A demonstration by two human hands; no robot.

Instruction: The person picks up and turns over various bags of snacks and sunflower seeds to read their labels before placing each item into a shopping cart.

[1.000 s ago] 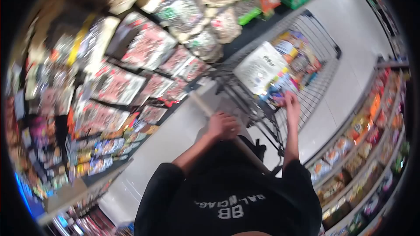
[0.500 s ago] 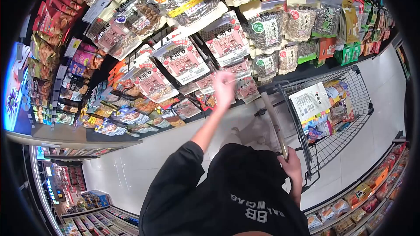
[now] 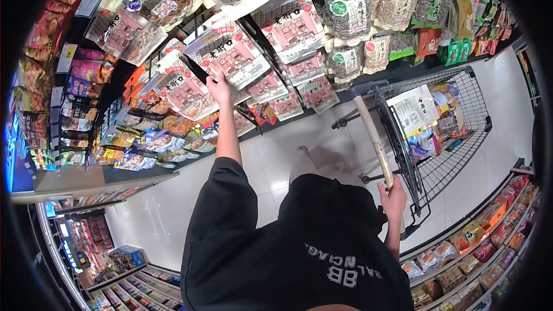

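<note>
Sitting right at the lower-left edge of a pink-and-white packet (image 3: 233, 57) on the hanging display, the left hand (image 3: 219, 88) has its fingers curled narrow, though whether they pinch it I cannot tell! Across the body, the right hand (image 3: 394, 197) grips the handle (image 3: 374, 141) of the shopping cart (image 3: 480, 120), where a white packet (image 3: 413, 106) lies beside colourful bags.

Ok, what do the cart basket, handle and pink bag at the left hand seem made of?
Basket: probably coated metal, thin dark wire grid. Handle: perhaps plastic, smooth beige surface; core hidden. Pink bag: likely plastic film, satin-looking, thin printed pouch.
</note>
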